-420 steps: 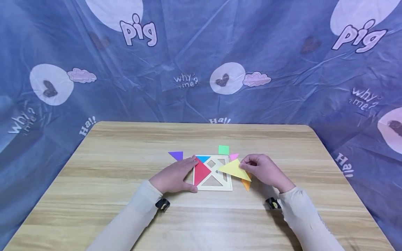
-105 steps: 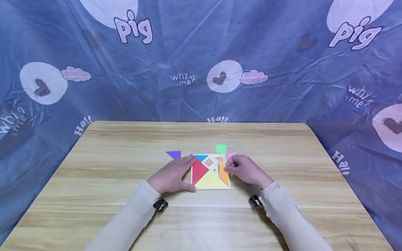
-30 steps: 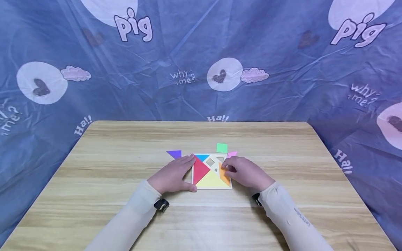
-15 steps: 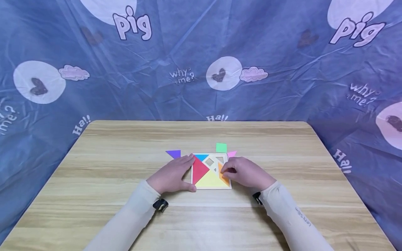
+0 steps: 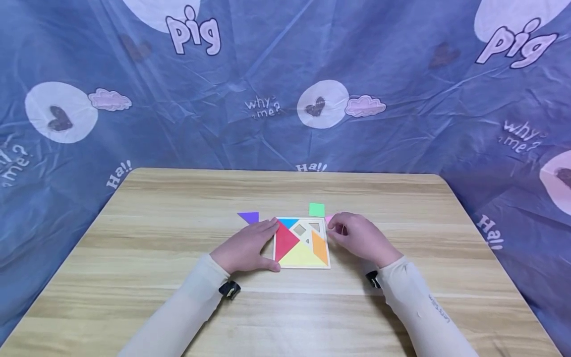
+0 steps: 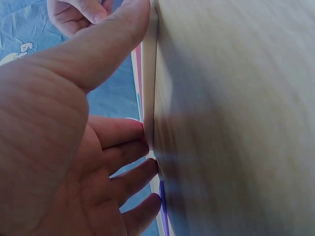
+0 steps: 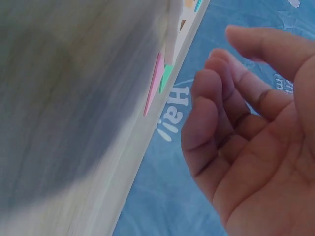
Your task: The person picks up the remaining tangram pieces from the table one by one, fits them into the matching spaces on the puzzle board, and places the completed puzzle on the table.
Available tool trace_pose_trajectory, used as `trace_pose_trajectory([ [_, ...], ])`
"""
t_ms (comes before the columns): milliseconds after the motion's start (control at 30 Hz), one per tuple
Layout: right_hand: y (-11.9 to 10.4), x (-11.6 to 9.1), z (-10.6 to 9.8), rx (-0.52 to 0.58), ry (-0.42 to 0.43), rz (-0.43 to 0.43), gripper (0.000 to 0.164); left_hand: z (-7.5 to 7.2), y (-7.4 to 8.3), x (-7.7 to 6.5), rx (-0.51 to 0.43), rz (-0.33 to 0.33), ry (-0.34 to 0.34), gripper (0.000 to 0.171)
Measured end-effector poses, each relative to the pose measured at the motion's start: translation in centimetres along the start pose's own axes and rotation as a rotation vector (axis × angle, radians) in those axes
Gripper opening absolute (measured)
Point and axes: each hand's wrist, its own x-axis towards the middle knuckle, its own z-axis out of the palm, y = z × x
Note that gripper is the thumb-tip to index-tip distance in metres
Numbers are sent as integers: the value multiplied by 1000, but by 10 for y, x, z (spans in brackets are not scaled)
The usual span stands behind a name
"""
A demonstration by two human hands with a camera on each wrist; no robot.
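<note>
A square tangram board (image 5: pixel 327 252) lies mid-table, with the red triangle (image 5: pixel 284 241), yellow triangle (image 5: pixel 303 257), blue triangle (image 5: pixel 287 223) and orange parallelogram (image 5: pixel 318 247) in it. Bare recesses show at its upper right. My left hand (image 5: pixel 245 246) rests along the board's left edge, thumb at the near corner and fairly straight fingers at the far corner. Beside the right edge hovers my right hand (image 5: pixel 363 237), fingers loosely bent with nothing between them in the right wrist view. The pink piece (image 7: pixel 154 84) lies on the table near it, mostly hidden by this hand in the head view.
A green square (image 5: pixel 317 209) lies just beyond the board's far edge. The purple triangle (image 5: pixel 251 217) sits left of the board, near the left fingers. A patterned blue cloth (image 5: pixel 214 124) hangs behind the wooden table (image 5: pixel 178 203).
The yellow triangle went into the board, then the orange parallelogram. In the last half second my right hand has left the orange piece and moved right, toward the pink piece. The left hand stayed.
</note>
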Motion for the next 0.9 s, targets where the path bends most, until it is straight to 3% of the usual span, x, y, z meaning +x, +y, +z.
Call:
trace_pose_trajectory([
  [433, 13, 0, -5, -2, 34, 120, 14, 0, 1, 0, 2, -7, -8, 105],
  [900, 18, 3, -7, 12, 44, 121, 20, -3, 2, -1, -8, -15, -9, 105],
])
